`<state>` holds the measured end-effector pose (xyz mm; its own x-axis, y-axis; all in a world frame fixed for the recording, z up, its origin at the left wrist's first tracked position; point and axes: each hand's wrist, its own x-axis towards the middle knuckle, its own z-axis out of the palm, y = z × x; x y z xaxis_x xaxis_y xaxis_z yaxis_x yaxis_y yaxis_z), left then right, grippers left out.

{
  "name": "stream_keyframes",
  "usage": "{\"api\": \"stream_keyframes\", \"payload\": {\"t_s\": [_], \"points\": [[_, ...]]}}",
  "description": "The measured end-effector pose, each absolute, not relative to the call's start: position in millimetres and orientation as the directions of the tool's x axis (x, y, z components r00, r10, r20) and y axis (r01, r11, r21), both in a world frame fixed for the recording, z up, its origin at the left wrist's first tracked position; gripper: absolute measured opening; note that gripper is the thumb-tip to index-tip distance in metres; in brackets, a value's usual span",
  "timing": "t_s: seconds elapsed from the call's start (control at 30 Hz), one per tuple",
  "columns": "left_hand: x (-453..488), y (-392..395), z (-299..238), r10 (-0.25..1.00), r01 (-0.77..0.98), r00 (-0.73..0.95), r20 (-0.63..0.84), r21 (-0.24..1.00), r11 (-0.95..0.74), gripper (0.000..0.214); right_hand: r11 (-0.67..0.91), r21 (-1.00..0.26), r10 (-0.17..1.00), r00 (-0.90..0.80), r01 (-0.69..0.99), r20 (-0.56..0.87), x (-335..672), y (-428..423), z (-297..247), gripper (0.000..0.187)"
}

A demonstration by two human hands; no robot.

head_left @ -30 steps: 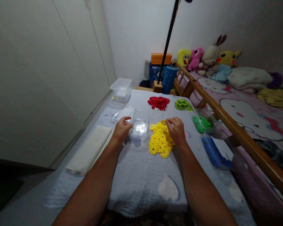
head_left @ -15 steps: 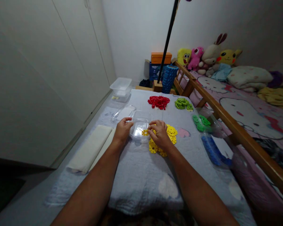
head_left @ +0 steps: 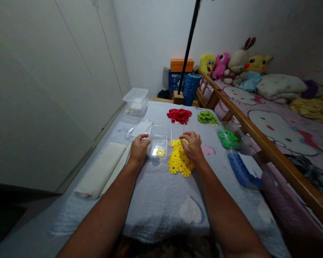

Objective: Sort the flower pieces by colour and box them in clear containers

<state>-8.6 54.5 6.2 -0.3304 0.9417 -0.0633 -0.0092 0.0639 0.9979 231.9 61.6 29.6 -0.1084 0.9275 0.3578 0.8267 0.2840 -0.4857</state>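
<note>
A clear plastic container point(head_left: 159, 133) stands on the cloth in front of me, with one yellow flower-shaped disc point(head_left: 160, 152) lying inside. My left hand point(head_left: 140, 146) grips its left rim between thumb and fingers. To the right of the container, yellow notched discs point(head_left: 177, 160) lie in an overlapping pile. Over the pile's far right side hovers my right hand point(head_left: 191, 144), fingers curved and thumb apart from them; I see nothing in its grasp. The hand hides part of the pile.
Red pieces point(head_left: 179, 115) and light green pieces point(head_left: 206, 117) lie in heaps farther back. On the right are containers of green discs point(head_left: 227, 138) and blue pieces point(head_left: 242, 168). A clear lid point(head_left: 140, 128), folded cloth point(head_left: 102, 168) and plastic tub point(head_left: 136, 98) are left; a wooden bed rail point(head_left: 239, 118) runs along the right.
The yellow disc has left my right fingers and now lies in the container. My right hand has moved right, over the yellow pile. My left hand keeps its hold on the rim.
</note>
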Motion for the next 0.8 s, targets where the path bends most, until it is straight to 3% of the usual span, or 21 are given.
{"api": "stream_keyframes", "payload": {"t_s": [0.1,0.2,0.3,0.4,0.63,0.8], "points": [[-9,53,7,0.944,-0.039,-0.322,-0.076,0.997,0.067,0.045,0.070,-0.414,0.971,0.033,0.907,0.238,263,71,33,0.031],[-9,52,10,0.945,-0.050,-0.314,-0.089,0.996,0.078,0.044,-0.045,-0.320,0.993,0.078,0.946,0.094,285,74,34,0.035],[-8,51,11,0.945,-0.057,-0.314,-0.093,0.995,0.079,0.045,-0.041,-0.270,0.999,0.037,0.962,-0.022,294,72,34,0.031],[-7,51,10,0.942,-0.064,-0.321,-0.095,0.995,0.078,0.046,-0.003,-0.298,0.997,-0.019,0.954,-0.071,295,71,33,0.025],[-8,52,9,0.941,-0.075,-0.325,-0.094,0.994,0.073,0.046,0.006,-0.268,0.999,-0.015,0.963,-0.029,298,74,28,0.029],[-8,50,11,0.942,-0.060,-0.321,-0.100,0.995,0.085,0.047,0.025,-0.283,0.996,-0.048,0.959,-0.074,301,77,27,0.027]]}}
